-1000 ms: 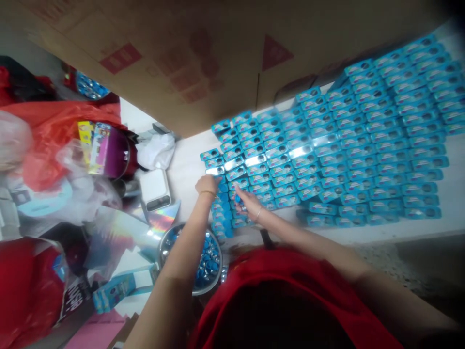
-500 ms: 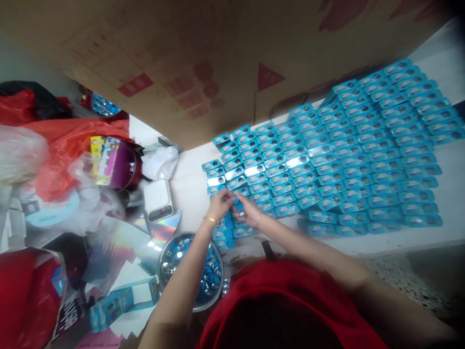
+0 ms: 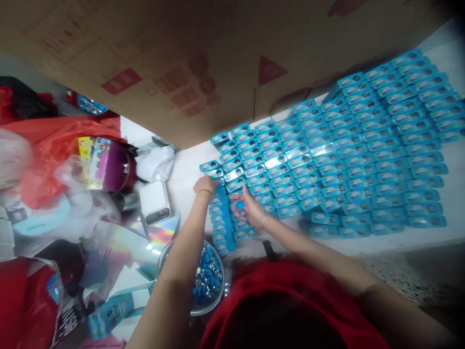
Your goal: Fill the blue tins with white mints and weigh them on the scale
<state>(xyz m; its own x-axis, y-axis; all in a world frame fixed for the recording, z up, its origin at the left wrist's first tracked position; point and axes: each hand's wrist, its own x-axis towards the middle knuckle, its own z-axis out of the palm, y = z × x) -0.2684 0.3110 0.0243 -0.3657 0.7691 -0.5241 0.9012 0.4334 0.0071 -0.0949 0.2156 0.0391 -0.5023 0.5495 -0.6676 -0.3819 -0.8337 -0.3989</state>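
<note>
I note hands parted since half second ago: left hand [image 3: 205, 184] back on blue packs [image 3: 232, 173] at worktop [image 3: 185, 169] left edge, grip unclear; right hand [image 3: 250, 209] grasps small blue piece [image 3: 240, 205].

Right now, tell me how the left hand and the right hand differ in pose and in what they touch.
The left hand lies knuckles-up on the left edge of the rows of flat blue packets, with a gold bangle at its wrist. The right hand is turned palm-up, cupping a small round blue piece, with a thinner bracelet. Both reach over the same white table, close together.
</note>
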